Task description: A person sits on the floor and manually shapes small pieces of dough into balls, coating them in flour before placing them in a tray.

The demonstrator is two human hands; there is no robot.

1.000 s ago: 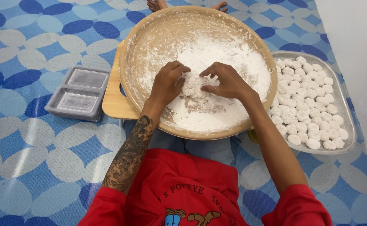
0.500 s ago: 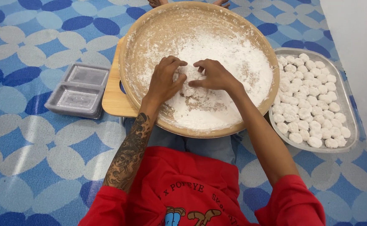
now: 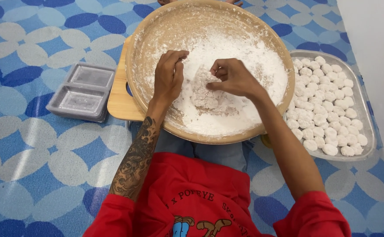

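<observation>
Head view places your hands inside the round wooden bowl (image 3: 157, 39), which serves as the reference for all positions below. The dough lump (image 3: 203, 90) lies near the bowl's centre, on the layer of white flour (image 3: 253, 66) that covers the bowl's floor.

Handling: judge the dough lump as soft, light and easily deformed. Its floured surface looks dry, not sticky, but it will likely tear if pulled from one edge. Take hold at the upper edge and sides with the fingertips, and support the mass from both sides.

Left hand (image 3: 169, 78): positioned left of the bowl's centre, fingers curled nearly closed, knuckles up, touching the left side of the dough lump. Whether it pinches a piece cannot be told.

Right hand (image 3: 233, 79): positioned right of the bowl's centre, thumb and fingertips pinched on the top edge of the dough lump.

Outside the bowl: a metal tray (image 3: 364, 109) of small white dough balls (image 3: 328, 105) lies just beside its right rim; stacked clear plastic containers (image 3: 84, 90) lie to its left.
</observation>
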